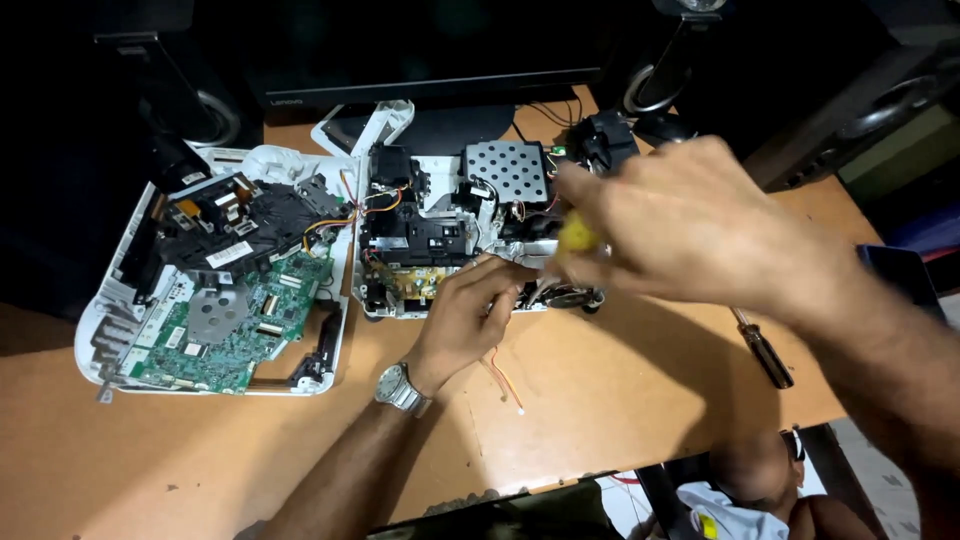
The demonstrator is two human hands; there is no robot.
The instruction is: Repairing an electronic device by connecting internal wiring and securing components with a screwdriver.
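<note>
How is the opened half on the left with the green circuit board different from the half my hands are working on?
The left white plastic half shows a green circuit board and lies untouched; the right white plastic half shows a perforated metal plate, with no green board in view. The left hand touches its front edge and the right hand hovers above it. Both rest open on the brown table.

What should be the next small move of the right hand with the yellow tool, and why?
Probably seat the tip on a fastener before turning. The right hand grips a yellow-handled tool, blurred, over the opened device. The left hand steadies that device's front edge. The tip is hidden.
</note>
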